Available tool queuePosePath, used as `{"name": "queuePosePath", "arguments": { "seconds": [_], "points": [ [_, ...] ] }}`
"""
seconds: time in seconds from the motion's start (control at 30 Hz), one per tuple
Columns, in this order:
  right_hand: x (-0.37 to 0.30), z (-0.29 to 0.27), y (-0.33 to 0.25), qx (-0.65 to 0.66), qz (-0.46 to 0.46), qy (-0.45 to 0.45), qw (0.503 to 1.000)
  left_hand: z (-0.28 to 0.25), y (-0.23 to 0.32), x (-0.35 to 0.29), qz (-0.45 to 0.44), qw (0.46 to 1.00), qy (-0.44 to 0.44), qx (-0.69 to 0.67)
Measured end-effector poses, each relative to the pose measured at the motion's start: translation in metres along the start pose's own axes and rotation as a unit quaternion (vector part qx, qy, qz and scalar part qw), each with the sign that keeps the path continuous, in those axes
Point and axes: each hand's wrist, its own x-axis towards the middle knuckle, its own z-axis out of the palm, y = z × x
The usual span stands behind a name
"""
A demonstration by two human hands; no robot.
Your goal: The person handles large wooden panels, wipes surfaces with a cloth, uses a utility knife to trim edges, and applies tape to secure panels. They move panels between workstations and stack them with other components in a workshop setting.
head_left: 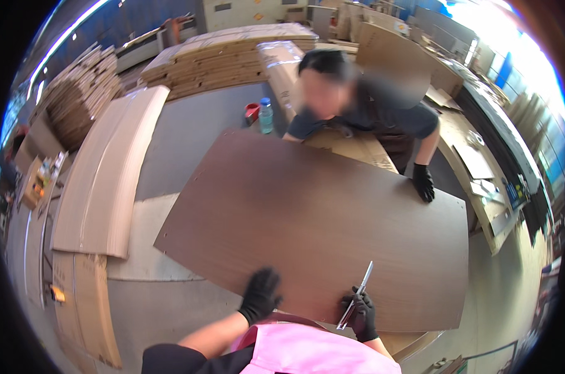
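Note:
A large dark brown wooden panel (307, 218) lies flat in front of me, with small holes near its corners. My left hand (261, 295), in a black glove, lies on the panel's near edge with its fingers stretched out; it is slightly blurred. Over the near right part of the panel, my right hand (361, 311), also gloved in black, is closed around a slim silver metal rail (364, 279), which tilts up and away. Across the panel, a co-worker leans in, with one black-gloved hand (423, 183) on the far right edge.
A blue-capped bottle (266, 116) and a red cup (252, 113) stand beyond the panel. Flat cardboard (101, 181) is stacked at left. Wrapped boards (226, 56) are piled behind. A side bench (475, 168) holding papers and tools runs along the right.

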Motion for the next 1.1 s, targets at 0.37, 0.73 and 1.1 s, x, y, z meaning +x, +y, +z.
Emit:
{"name": "queuePosePath", "arguments": {
  "seconds": [0.37, 0.73, 1.1],
  "points": [
    [-0.003, -0.033, -0.01, 0.04, -0.036, 0.038, 0.998, -0.054, -0.176, -0.02, -0.219, 0.94, 0.154, 0.212],
    [-0.004, -0.033, -0.008, -0.006, -0.067, 0.141, 0.988, 0.01, -0.063, 0.032, -0.026, 0.998, 0.038, 0.037],
    [-0.045, -0.032, 0.009, 0.002, -0.117, 0.27, 0.956, 0.026, 0.041, 0.08, 0.339, 0.918, -0.159, -0.131]
  ]
}}
